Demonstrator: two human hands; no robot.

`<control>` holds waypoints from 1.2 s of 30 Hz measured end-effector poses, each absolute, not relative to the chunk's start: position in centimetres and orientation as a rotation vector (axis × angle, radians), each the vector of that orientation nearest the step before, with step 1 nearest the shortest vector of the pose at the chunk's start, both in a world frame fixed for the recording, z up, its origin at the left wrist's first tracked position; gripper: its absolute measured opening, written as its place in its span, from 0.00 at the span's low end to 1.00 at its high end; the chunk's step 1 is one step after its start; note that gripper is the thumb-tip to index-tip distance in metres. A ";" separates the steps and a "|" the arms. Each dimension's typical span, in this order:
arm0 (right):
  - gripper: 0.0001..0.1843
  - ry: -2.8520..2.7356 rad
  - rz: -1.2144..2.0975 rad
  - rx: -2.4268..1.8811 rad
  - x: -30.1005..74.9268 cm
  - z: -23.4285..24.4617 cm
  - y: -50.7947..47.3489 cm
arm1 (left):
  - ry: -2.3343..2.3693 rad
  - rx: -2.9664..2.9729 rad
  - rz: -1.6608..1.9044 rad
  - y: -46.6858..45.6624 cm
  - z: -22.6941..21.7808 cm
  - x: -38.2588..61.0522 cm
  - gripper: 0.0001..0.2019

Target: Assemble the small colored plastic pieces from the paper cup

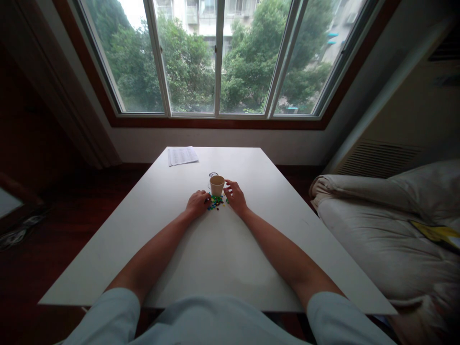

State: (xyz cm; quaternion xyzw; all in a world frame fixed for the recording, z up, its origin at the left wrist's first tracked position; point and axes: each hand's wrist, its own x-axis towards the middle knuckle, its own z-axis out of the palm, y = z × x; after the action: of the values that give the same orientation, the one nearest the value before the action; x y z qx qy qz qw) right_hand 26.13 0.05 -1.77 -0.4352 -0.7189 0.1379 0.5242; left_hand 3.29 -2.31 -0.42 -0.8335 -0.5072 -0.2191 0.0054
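A tan paper cup (217, 187) stands upright on the white table. Small colourful pieces (216, 203), green, blue, yellow and dark, lie in a loose pile just in front of it; they are too small to name. My left hand (198, 202) rests at the pile's left edge with fingers curled together, and whatever may be in the fingertips is hidden. To the right of the cup, my right hand (235, 196) has its fingers spread apart, near the cup's side and a few pieces. Behind the cup lies a thin dark cord loop (213, 174).
The white table (125, 254) reaches toward a wide window (215, 62). Printed paper sheets (182, 155) lie at its far left corner. A padded light sofa (381, 225) stands along the right side. Cables (21, 232) lie on the floor at left.
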 end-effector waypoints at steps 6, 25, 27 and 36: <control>0.23 -1.742 0.341 -1.042 26.2 -1.8 0.1 | -1.580 -2.631 -0.708 -2.4 -0.2 3.2 0.10; 0.23 -1.758 0.397 -1.068 26.2 -1.8 0.0 | -1.622 -2.661 -0.705 -2.7 0.1 3.3 0.10; 0.23 -1.760 0.398 -1.066 26.2 -1.7 -0.1 | -1.626 -2.665 -0.702 -2.7 0.1 3.3 0.10; 0.23 -1.766 0.405 -1.062 26.2 -1.7 -0.1 | -1.626 -2.682 -0.746 -2.8 0.3 3.4 0.10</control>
State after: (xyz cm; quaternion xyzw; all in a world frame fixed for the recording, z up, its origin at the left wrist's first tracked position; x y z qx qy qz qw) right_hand 26.24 -0.11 -1.65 -0.4385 -0.7294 0.1672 0.4977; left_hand 3.45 -2.85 0.33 -0.8312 -0.5040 -0.2311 -0.0412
